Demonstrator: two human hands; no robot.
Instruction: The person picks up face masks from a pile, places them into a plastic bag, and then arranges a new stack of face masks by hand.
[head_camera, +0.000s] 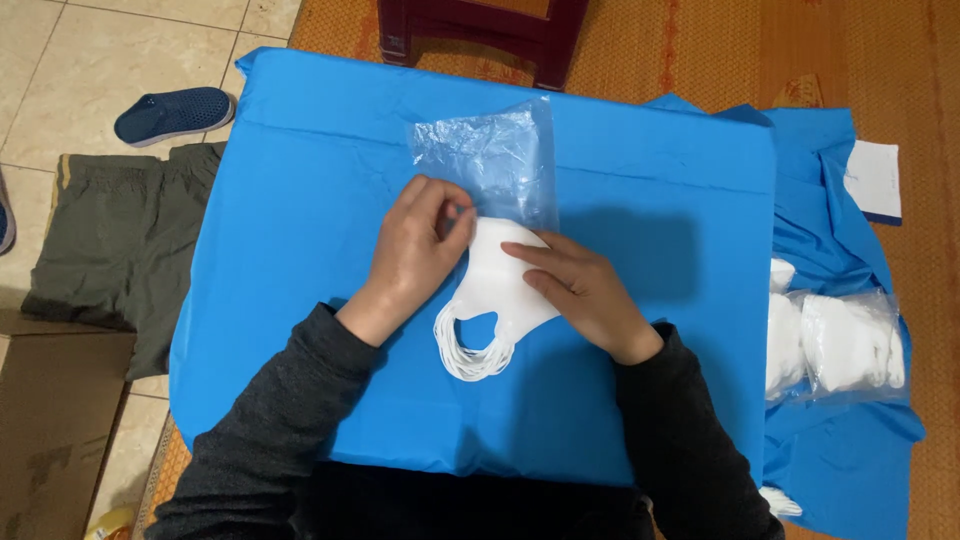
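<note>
Two bare hands are seen at the centre of the frame, working over a blue sheet (300, 200) spread across the tabletop. A stack of white face masks (497, 290) lies between them, with its bundled ear loops (470, 350) fanned out toward the lower centre. The upper end of the stack is inserted into the mouth of a clear plastic bag (495, 160), which extends toward the upper centre of the frame.

The left hand (415, 250) is closed in a pinch, thumb against fingers, at the bag's opening, just left of the stack's upper edge; the bag's edge appears to be held in this grip. The right hand (580, 290) is laid open and flat, its fingers (535, 255) pressed on top of the stack, so nothing is clasped by it. The stack is thus located directly under the right fingers and immediately right of the left pinch.

At the right edge, further bagged white masks (840, 345) are lying on blue cloth. A dark blue shoe (170, 113) and a folded olive garment (120, 240) are located at the upper left, on the tiled floor.
</note>
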